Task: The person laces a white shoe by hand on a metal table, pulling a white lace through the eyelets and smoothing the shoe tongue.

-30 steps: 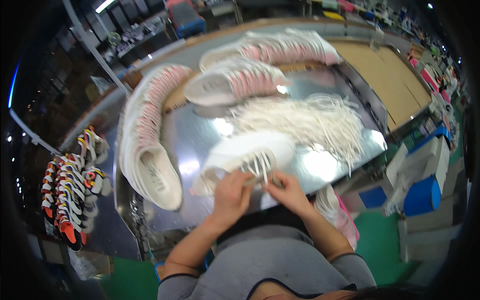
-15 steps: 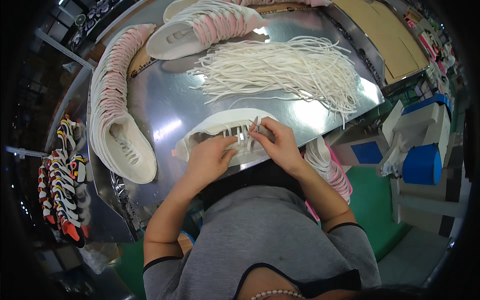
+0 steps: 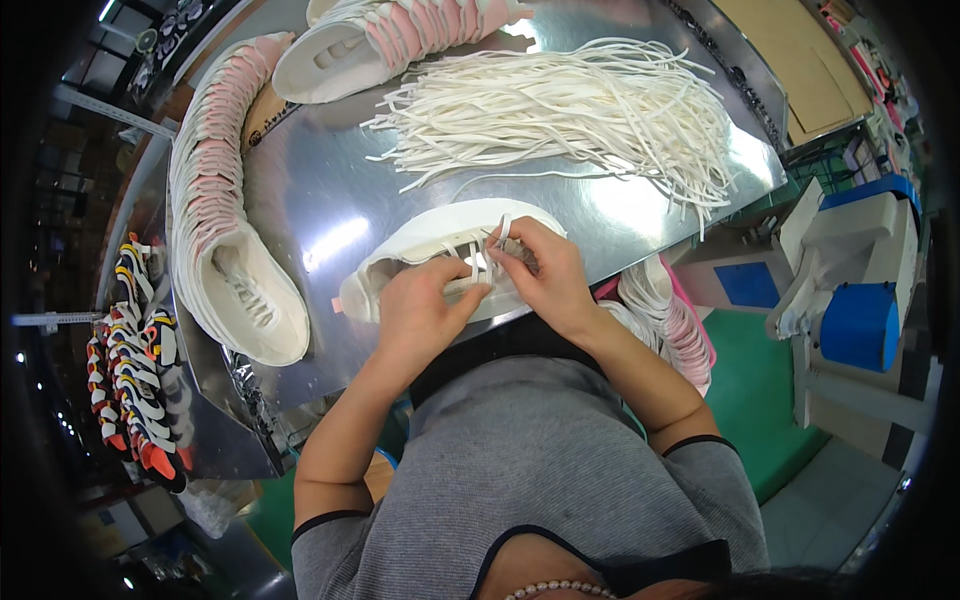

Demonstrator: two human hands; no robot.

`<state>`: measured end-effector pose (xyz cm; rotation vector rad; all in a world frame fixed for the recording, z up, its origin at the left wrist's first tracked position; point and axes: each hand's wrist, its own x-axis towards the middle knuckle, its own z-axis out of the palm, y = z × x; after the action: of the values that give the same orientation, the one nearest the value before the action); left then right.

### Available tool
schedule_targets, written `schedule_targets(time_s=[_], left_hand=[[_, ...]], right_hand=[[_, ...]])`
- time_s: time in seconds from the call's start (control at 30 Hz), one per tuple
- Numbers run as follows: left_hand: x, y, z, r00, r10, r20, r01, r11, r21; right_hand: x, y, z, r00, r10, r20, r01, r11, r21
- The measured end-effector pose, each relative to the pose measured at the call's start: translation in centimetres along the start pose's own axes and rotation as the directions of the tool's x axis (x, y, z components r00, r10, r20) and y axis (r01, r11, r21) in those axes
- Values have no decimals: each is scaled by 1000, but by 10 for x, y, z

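Observation:
A white shoe upper lies on its side on the metal table in front of me, with white lace strands crossing its opening. My left hand grips the upper by the lacing, its thumb and fingers closing together there. My right hand is closed in a pinch on a white shoelace at the right end of the lacing. A thin, dark, pointed sliver shows by those fingertips; I cannot make out what it is. Beyond my hands a large pile of white shoelaces is spread out.
A long row of nested white and pink uppers curves along the left edge. Another nested stack lies at the back. More uppers hang below the table's right edge. A grey machine with a blue cover stands at the right.
The right hand has shifted slightly left, nearer the left hand, and a lace loop now stands up at its fingers. The left fingers have drawn into a pinch. The whole view has shifted slightly.

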<state>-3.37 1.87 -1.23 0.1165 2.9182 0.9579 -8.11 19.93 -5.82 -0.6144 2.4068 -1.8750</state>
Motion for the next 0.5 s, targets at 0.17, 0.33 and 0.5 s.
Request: schedule_targets(time_s=[0.17,0.33,0.5], left_hand=[[-1,-4,3,1000,-11,-28,10,1000,-16],[1,-9,9,991,96,-95,-99,995,-26],[1,-7,7,988,125,-89,-131,990,-58]], right_hand=[[-33,-5,-10,991,134,-5,-133,984,119],[-52,-11,-20,967,223,124,-228,973,27],[-49,-10,-17,970,203,130,-202,979,-26]])
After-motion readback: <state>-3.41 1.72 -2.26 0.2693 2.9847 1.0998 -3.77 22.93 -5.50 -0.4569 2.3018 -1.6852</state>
